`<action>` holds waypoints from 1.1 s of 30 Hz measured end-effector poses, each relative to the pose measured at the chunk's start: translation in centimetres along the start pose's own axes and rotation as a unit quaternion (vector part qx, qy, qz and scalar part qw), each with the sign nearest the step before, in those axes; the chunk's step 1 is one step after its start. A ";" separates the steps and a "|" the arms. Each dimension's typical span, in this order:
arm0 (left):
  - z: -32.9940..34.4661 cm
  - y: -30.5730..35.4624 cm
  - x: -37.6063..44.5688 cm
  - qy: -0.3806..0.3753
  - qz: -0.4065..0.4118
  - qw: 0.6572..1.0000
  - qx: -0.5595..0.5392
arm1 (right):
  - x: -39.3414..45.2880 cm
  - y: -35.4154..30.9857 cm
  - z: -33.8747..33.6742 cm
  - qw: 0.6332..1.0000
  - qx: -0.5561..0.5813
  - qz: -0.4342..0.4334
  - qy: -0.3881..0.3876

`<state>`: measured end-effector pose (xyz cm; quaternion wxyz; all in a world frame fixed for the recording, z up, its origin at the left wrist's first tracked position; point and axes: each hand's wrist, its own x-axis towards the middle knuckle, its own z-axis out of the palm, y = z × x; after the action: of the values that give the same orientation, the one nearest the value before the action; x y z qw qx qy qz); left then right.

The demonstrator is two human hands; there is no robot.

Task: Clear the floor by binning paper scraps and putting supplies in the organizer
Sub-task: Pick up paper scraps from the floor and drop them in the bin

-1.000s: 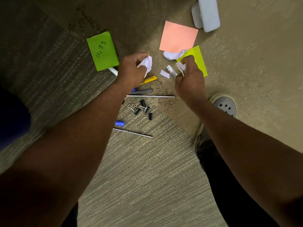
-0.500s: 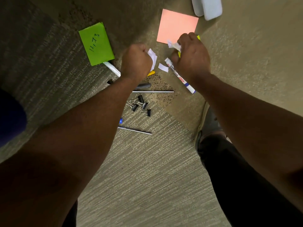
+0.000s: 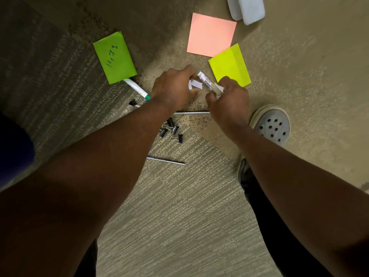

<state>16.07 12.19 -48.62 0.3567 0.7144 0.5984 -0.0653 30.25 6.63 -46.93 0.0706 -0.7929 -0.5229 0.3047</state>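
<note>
Paper scraps (image 3: 194,84): white pieces are bunched in the left hand (image 3: 173,86), curled shut around them; since a moment ago the right hand (image 3: 227,98) has left the yellow note (image 3: 229,64) and closed on the red marker (image 3: 207,82). Scrap gathering appears nearly done. Beyond the marker, bare floor (image 3: 299,66) is open.
</note>
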 end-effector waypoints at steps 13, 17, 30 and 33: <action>-1.3 2.0 -2.5 0.036 -0.120 0.980 -0.155 | -2.3 -1.1 -1.5 0.994 0.071 0.049 -0.068; -3.4 1.7 -7.6 0.015 -0.214 0.922 -0.323 | -4.7 -4.4 -2.7 0.987 0.121 0.027 -0.102; -20.7 -9.8 -25.6 0.217 -0.381 0.780 -0.446 | -13.7 -27.4 -3.5 0.959 0.223 -0.101 -0.139; -24.9 -12.8 -28.3 0.314 -0.359 0.786 -0.392 | -15.8 -33.9 -2.9 0.947 0.250 -0.157 -0.130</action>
<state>-11.56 4.34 -21.02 0.3490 0.2275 0.8651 0.2795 1.00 8.40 -23.56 0.2452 -0.6115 -0.5523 0.5108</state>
